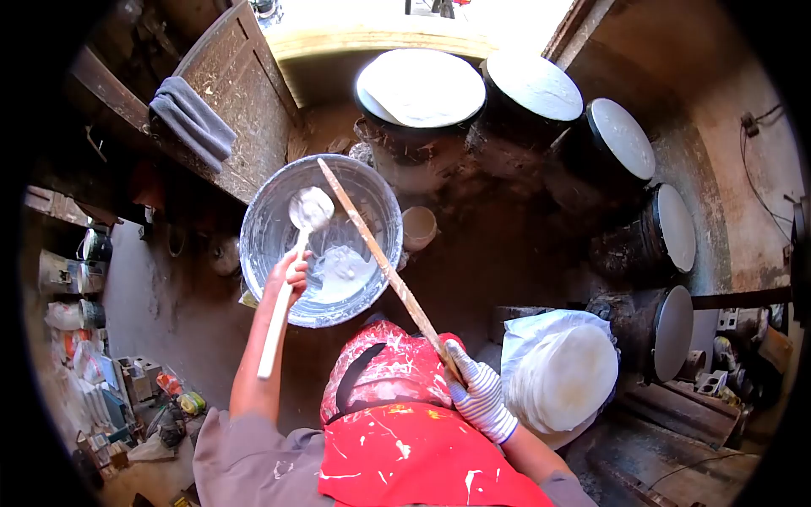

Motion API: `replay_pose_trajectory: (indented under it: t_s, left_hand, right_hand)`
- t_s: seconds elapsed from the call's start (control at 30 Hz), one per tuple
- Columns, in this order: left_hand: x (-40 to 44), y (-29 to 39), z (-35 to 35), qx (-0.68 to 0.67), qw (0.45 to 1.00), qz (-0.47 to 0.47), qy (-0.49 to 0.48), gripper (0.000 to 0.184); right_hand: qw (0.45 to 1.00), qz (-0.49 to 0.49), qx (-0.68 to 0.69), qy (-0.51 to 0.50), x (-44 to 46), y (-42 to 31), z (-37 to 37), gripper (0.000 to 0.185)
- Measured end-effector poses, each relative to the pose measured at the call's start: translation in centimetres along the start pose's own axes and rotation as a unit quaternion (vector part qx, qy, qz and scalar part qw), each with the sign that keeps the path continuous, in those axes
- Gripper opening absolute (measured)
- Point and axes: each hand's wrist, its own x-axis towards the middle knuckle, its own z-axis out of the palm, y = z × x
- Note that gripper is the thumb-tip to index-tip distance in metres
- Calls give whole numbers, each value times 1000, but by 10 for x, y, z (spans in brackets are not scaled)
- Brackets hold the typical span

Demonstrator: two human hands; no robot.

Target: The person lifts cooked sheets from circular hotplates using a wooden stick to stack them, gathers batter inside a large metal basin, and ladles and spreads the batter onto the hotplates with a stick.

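A large round tub (pixel 253 232) stands in front of me, its walls smeared white, with a pool of white paste (pixel 342 272) at the bottom. My left hand (pixel 289 277) is bare and closed around the pale handle of a ladle (pixel 274 334). The paste-coated bowl of the ladle hangs over the inside of the tub. In a striped glove, my right hand (pixel 481 395) grips the lower end of a long wooden stick (pixel 376 247). That stick slants across the right side of the tub, its far tip near the back rim.
Several dark drums with white tops, one of them a drum (pixel 427 84) at the back, curve around the right. A small pail (pixel 418 228) sits right of the tub. Stacked white discs (pixel 570 372) are by my right arm. A grey towel (pixel 193 122) hangs at left.
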Motion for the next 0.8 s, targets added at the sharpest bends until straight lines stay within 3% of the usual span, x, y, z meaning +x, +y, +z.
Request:
replay_pose_trajectory:
  t_s: [0.07,0.17,0.3,0.43,0.5,0.53,0.63,0.7,0.77,0.8]
  left_hand:
    - [-37,-1,10,-3,998,46,-46,32]
    - [-39,-17,-1,34,995,83,45,31]
    - [3,-40,-37,-57,998,-2,0,31]
    - [-8,-37,5,-9,999,-1,-42,32]
    - [2,-32,20,34,996,-32,-70,32]
    - [10,-31,30,52,993,-55,-91,33]
    - [31,-37,68,92,981,-120,-124,33]
    - [59,-47,92,75,969,-188,-140,34]
    - [83,-62,122,75,946,-262,-175,34]
    - [81,-71,151,84,934,-305,-164,35]
  right_hand:
    - [1000,5,20,22,-8,6,-6,49]
    - [996,33,63,45,-15,10,-4,48]
    - [984,60,157,61,-13,13,4,45]
    - [973,124,179,71,-6,19,3,43]
    - [908,257,326,49,-5,28,8,45]
    - [879,279,381,72,-3,27,7,46]
    - [855,323,377,149,-10,25,-1,44]
    - [876,355,279,170,-28,36,7,40]
    - [788,457,369,182,-33,18,-7,32]
    - [765,472,381,217,-38,7,-15,19]
